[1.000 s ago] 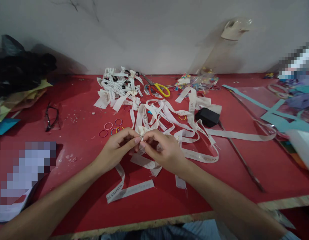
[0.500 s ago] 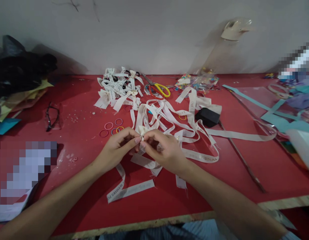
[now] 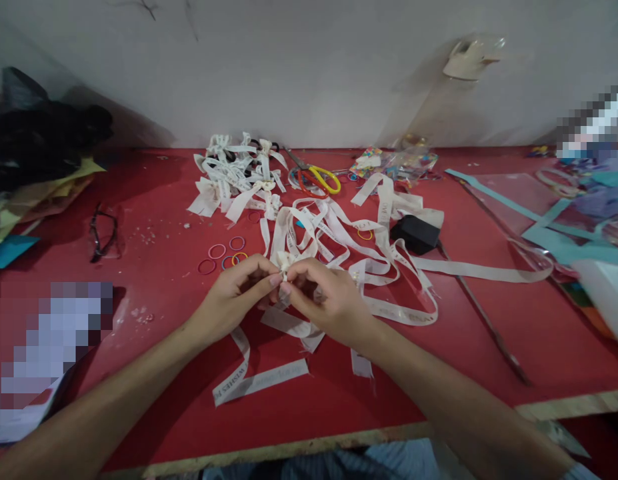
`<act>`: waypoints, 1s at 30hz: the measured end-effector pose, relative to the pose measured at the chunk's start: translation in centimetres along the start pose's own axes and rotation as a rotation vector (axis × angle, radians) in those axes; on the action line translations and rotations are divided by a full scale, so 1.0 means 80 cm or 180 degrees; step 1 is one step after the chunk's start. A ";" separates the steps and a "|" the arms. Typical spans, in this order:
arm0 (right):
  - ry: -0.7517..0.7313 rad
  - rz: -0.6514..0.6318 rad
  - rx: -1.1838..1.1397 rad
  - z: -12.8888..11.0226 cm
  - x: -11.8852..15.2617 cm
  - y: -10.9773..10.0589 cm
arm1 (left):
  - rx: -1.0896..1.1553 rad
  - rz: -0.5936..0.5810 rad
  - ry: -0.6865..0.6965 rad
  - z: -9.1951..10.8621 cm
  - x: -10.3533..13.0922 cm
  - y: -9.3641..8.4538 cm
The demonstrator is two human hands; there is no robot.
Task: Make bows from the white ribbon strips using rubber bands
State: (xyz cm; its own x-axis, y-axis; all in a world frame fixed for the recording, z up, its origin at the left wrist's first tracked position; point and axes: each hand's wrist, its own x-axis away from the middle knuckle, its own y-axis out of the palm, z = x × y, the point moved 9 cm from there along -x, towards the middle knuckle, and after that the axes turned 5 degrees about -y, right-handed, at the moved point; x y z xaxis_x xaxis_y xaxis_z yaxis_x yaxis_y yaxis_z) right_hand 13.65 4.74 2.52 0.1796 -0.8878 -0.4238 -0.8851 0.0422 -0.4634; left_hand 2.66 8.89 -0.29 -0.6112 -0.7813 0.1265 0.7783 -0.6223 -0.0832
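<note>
Red tabletop (image 3: 339,400) is stretching beneath the grip; coloured bands (image 3: 217,258) are lying just left, the left hand (image 3: 236,290) and right hand (image 3: 333,303) are pinching a gathered ribbon (image 3: 285,260) between them — possibly knotted, partly hidden — and loose ribbons (image 3: 403,315) are curling rightward.

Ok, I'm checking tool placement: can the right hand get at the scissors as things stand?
Probably yes: only loose printed ribbon lies between the right hand and scissors, and the yellow handle is uncovered, though the hand's grip on the gathered ribbon might need releasing first.
</note>
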 end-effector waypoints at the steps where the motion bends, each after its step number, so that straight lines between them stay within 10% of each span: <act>1: 0.0005 -0.0016 0.0007 0.000 0.000 0.000 | -0.0016 0.0007 -0.0016 -0.001 0.000 0.000; 30: 0.0102 -0.0170 -0.0048 0.003 0.000 0.005 | -0.0217 -0.0047 0.0083 0.000 0.000 0.002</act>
State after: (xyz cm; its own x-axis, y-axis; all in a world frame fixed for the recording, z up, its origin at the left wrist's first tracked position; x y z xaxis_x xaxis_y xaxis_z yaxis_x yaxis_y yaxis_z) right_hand 13.41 4.85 2.16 0.2132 -0.9028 -0.3735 -0.8810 -0.0124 -0.4729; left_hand 2.77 8.78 -0.31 -0.6267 -0.7725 0.1024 0.7582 -0.6348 -0.1488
